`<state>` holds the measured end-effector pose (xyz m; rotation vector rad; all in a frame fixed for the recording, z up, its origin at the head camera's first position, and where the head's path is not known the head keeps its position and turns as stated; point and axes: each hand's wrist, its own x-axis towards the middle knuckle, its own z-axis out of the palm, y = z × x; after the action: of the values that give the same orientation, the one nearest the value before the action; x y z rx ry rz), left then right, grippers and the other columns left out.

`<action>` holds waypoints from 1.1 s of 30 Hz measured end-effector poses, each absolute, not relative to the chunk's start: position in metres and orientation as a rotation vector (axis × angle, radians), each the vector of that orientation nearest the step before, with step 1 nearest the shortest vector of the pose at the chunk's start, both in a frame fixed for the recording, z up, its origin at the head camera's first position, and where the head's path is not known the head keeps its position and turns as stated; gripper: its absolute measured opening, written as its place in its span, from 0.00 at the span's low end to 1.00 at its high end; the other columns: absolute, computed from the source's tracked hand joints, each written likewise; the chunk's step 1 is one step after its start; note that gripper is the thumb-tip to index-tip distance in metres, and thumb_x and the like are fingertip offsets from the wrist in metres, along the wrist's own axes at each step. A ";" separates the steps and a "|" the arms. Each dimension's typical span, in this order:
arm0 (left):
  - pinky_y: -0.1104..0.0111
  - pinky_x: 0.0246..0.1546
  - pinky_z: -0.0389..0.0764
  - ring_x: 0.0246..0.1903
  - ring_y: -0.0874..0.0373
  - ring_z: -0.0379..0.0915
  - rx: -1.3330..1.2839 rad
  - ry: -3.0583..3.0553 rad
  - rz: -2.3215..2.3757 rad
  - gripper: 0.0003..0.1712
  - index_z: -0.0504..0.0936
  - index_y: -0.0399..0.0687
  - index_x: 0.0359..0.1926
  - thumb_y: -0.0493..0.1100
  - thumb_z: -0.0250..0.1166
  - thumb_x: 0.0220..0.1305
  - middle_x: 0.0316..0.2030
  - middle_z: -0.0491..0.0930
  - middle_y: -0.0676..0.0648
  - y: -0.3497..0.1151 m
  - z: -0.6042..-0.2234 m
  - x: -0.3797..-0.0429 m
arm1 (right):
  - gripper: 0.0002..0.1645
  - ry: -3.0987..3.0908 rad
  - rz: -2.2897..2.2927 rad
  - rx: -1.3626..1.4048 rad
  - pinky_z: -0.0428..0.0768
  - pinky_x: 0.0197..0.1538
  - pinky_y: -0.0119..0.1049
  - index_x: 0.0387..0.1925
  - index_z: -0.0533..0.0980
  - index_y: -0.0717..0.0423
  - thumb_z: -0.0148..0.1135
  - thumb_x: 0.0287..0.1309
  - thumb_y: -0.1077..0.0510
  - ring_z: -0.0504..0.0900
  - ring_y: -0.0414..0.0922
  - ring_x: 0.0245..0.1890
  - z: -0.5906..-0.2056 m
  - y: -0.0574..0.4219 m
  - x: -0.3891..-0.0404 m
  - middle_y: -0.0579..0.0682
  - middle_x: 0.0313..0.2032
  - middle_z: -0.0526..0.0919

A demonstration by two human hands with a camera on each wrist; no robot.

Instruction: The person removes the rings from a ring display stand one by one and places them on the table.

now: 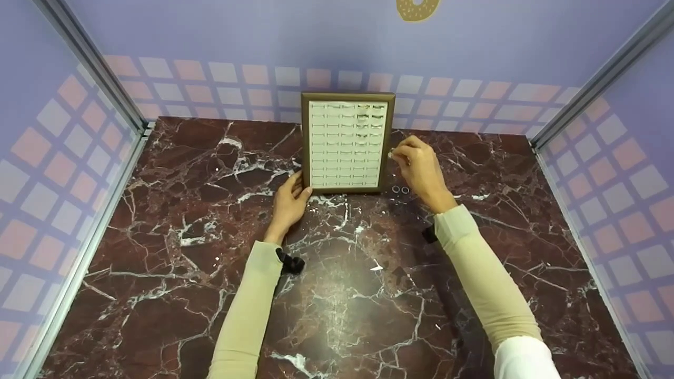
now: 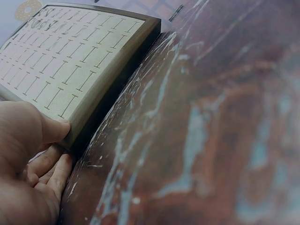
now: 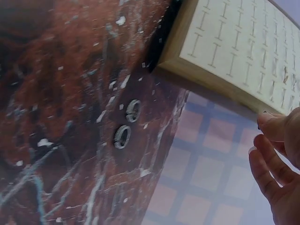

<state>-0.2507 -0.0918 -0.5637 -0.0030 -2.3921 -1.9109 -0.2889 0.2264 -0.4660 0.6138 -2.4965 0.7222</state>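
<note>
A ring display board [image 1: 346,173] with a brown frame and a pale slotted face stands tilted back near the rear wall. Several rings [image 1: 363,117] sit in its upper right slots; many lower slots hold none. My left hand [image 1: 290,202] grips its lower left corner, thumb [image 2: 55,130] on the front and fingers around the edge. Beside the board's right edge, my right hand [image 1: 421,163] pinches a small shiny ring [image 1: 390,155], mostly hidden by the fingertips. Two silver rings [image 3: 123,136] lie on the table below that hand, close together.
The table [image 1: 158,305] has a dark red marbled top with white veins. Purple walls [image 1: 210,31] with pink and white squares close it in at the back and both sides, joined by metal corner posts [image 1: 605,73]. A small white scrap-like mark [image 1: 376,267] shows near the middle.
</note>
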 end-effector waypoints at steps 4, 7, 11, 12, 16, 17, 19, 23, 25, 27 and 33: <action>0.59 0.76 0.76 0.71 0.38 0.73 -0.010 -2.386 -1.911 0.33 0.68 0.34 0.78 0.31 0.64 0.75 0.72 0.74 0.30 -0.092 -0.562 -0.250 | 0.06 -2.515 0.739 0.601 0.91 0.46 0.46 0.36 0.89 0.66 0.68 0.66 0.73 0.88 0.56 0.42 -0.473 0.235 -0.286 0.59 0.41 0.87; 0.59 0.76 0.76 0.72 0.38 0.73 -0.008 -2.382 -1.912 0.33 0.68 0.33 0.78 0.31 0.64 0.75 0.71 0.74 0.30 -0.092 -0.562 -0.250 | 0.06 -2.531 0.724 0.596 0.91 0.47 0.47 0.36 0.89 0.66 0.68 0.66 0.73 0.88 0.57 0.43 -0.480 0.241 -0.286 0.60 0.42 0.87; 0.59 0.77 0.75 0.72 0.38 0.73 0.001 -2.382 -1.912 0.33 0.68 0.33 0.77 0.31 0.64 0.75 0.71 0.74 0.30 -0.092 -0.561 -0.250 | 0.06 -2.554 0.676 0.591 0.91 0.48 0.49 0.35 0.89 0.65 0.67 0.65 0.72 0.88 0.58 0.43 -0.487 0.249 -0.285 0.60 0.42 0.86; 0.59 0.77 0.75 0.71 0.38 0.73 0.005 -2.383 -1.912 0.33 0.68 0.33 0.77 0.31 0.64 0.75 0.71 0.74 0.30 -0.092 -0.561 -0.250 | 0.07 -2.559 0.665 0.587 0.91 0.47 0.49 0.35 0.89 0.65 0.67 0.65 0.73 0.88 0.57 0.43 -0.488 0.250 -0.284 0.60 0.42 0.86; 0.59 0.77 0.75 0.71 0.38 0.73 0.010 -2.396 -1.906 0.33 0.68 0.34 0.77 0.32 0.64 0.75 0.71 0.74 0.30 -0.092 -0.561 -0.250 | 0.07 -2.586 0.623 0.564 0.90 0.45 0.51 0.33 0.88 0.64 0.66 0.61 0.73 0.88 0.57 0.41 -0.495 0.257 -0.279 0.58 0.41 0.86; 0.59 0.76 0.76 0.71 0.38 0.73 0.009 -2.399 -1.906 0.33 0.68 0.34 0.77 0.32 0.64 0.75 0.71 0.74 0.30 -0.092 -0.562 -0.250 | 0.07 -2.593 0.615 0.556 0.90 0.45 0.52 0.33 0.88 0.63 0.67 0.61 0.73 0.88 0.57 0.41 -0.496 0.259 -0.278 0.57 0.40 0.85; 0.60 0.77 0.75 0.72 0.39 0.73 0.009 -2.402 -1.911 0.33 0.68 0.34 0.77 0.32 0.64 0.75 0.72 0.73 0.30 -0.091 -0.562 -0.250 | 0.07 -2.608 0.606 0.542 0.90 0.44 0.53 0.32 0.88 0.63 0.66 0.60 0.73 0.88 0.57 0.41 -0.500 0.262 -0.276 0.57 0.40 0.85; 0.60 0.77 0.75 0.72 0.39 0.73 0.007 -2.399 -1.919 0.33 0.68 0.33 0.78 0.32 0.64 0.76 0.72 0.73 0.30 -0.091 -0.562 -0.251 | 0.09 -2.641 0.587 0.519 0.89 0.41 0.54 0.32 0.88 0.64 0.64 0.58 0.74 0.88 0.59 0.40 -0.506 0.267 -0.272 0.57 0.40 0.86; 0.60 0.77 0.74 0.72 0.39 0.72 0.005 -2.400 -1.915 0.33 0.68 0.34 0.78 0.32 0.64 0.76 0.72 0.73 0.30 -0.091 -0.562 -0.252 | 0.09 -2.656 0.584 0.508 0.89 0.41 0.55 0.31 0.87 0.63 0.63 0.56 0.74 0.87 0.59 0.40 -0.509 0.270 -0.271 0.57 0.40 0.86; 0.60 0.77 0.74 0.72 0.39 0.72 0.002 -2.405 -1.908 0.33 0.68 0.34 0.78 0.32 0.63 0.76 0.72 0.73 0.31 -0.092 -0.561 -0.251 | 0.10 -2.672 0.572 0.495 0.89 0.42 0.55 0.30 0.87 0.63 0.63 0.54 0.74 0.87 0.60 0.40 -0.512 0.272 -0.271 0.57 0.39 0.86; 0.60 0.78 0.74 0.73 0.40 0.71 0.003 -2.407 -1.921 0.33 0.67 0.34 0.78 0.32 0.63 0.76 0.73 0.72 0.32 -0.092 -0.562 -0.250 | 0.11 -2.729 0.534 0.461 0.88 0.38 0.54 0.28 0.87 0.64 0.60 0.51 0.74 0.86 0.59 0.36 -0.520 0.280 -0.269 0.57 0.38 0.85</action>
<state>-0.2496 -0.0918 -0.5616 0.0033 -2.4068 -1.9209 -0.2687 0.2805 -0.5203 0.4613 -2.7295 0.5336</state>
